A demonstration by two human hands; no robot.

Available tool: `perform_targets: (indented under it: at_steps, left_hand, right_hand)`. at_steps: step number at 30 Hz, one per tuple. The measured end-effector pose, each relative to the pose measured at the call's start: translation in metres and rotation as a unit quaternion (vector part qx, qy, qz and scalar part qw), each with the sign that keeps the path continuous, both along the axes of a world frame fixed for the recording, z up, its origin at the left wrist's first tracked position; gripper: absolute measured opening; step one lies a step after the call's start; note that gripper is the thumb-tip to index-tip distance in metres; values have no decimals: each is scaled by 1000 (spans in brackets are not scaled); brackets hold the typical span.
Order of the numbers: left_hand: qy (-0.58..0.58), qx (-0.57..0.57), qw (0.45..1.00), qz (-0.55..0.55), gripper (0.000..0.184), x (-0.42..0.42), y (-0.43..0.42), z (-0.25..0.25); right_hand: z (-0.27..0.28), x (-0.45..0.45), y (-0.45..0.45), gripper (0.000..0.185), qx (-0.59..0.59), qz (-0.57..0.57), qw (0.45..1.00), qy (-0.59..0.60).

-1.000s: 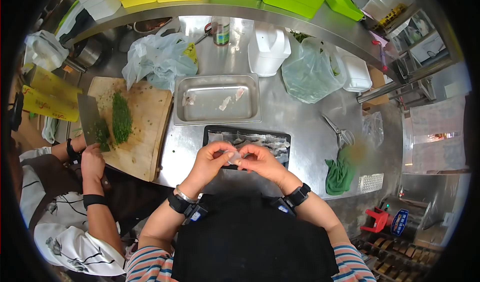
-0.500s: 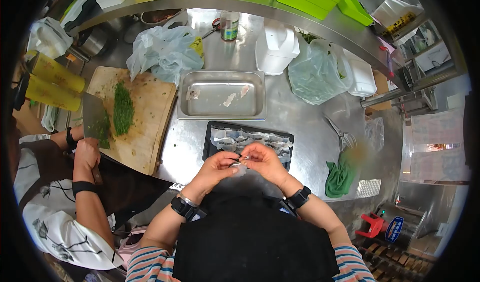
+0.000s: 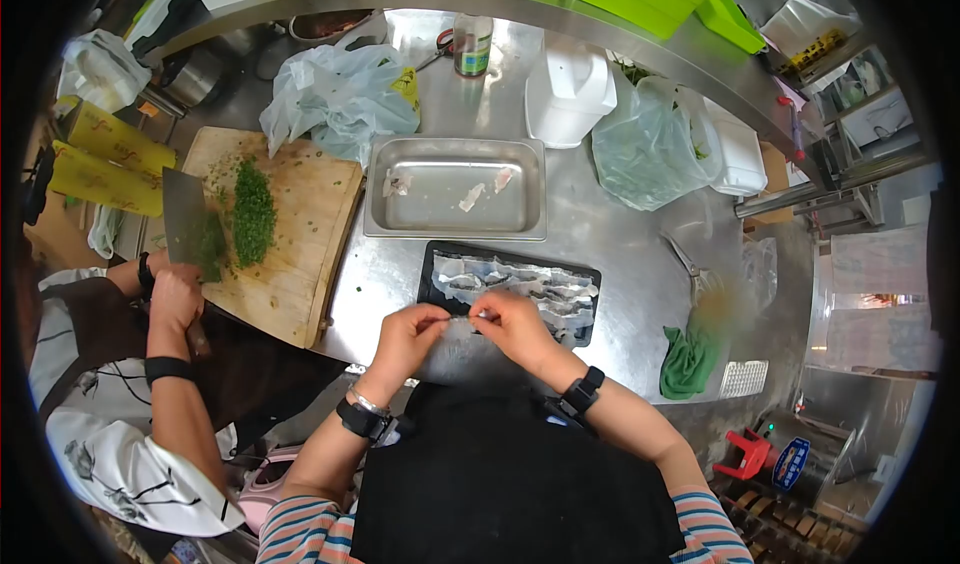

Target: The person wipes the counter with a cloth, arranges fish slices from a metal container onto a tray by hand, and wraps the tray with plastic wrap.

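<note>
My left hand [image 3: 408,339] and my right hand [image 3: 512,326] meet over the near edge of a black tray [image 3: 428,289]. Both are closed in a fingertip pinch on a thin pale strip [image 3: 459,328], stretched between them; it looks like raw fish or meat, but I cannot tell which. Rows of similar whitish-grey strips [image 3: 520,284] lie in the tray, partly covered by my right hand. Just beyond stands a shallow steel pan [image 3: 400,222] with a few small pale pieces [image 3: 471,198] on its bottom.
To the left, a co-worker's hand [image 3: 178,294] grips a cleaver [image 3: 185,214] by chopped greens [image 3: 253,214] on a wooden board [image 3: 305,234]. Plastic bags [image 3: 335,99], a jar [image 3: 472,46] and a white container [image 3: 568,99] stand behind. Scissors [image 3: 683,254] and a green cloth [image 3: 688,362] lie right.
My hands have moved slightly apart, with the pale strip now drawn out between them. The whole view has shifted a little, so the tray and pan appear farther right.
</note>
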State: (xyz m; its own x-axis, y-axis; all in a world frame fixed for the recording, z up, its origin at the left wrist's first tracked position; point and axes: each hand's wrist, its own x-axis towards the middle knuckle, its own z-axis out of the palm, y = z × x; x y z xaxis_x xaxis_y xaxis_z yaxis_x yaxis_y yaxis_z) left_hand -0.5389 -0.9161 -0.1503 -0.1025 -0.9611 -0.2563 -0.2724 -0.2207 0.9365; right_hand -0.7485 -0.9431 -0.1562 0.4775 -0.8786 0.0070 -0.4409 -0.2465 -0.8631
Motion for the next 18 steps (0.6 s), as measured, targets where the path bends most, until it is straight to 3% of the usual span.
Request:
perform_targets:
  at_steps: [2,3,5,13,18]
  left_hand:
    - [-98,-108,989,17,8,2,-13,10]
    - [-98,-106,989,18,8,4,-20,11]
    - [-218,-189,957,-23,11,9,-31,13]
    - [-257,-208,943,-41,13,6,-42,11]
    - [-222,-128,966,-27,22,8,-43,20]
  right_hand:
    - [10,13,-6,12,-87,-37,995,19]
    - [6,17,-7,12,-85,-35,996,19]
    - [-4,23,-10,11,-122,-62,989,57]
    - [0,25,-13,11,-184,-58,975,110]
    - [28,24,-18,12,-175,-51,978,105]
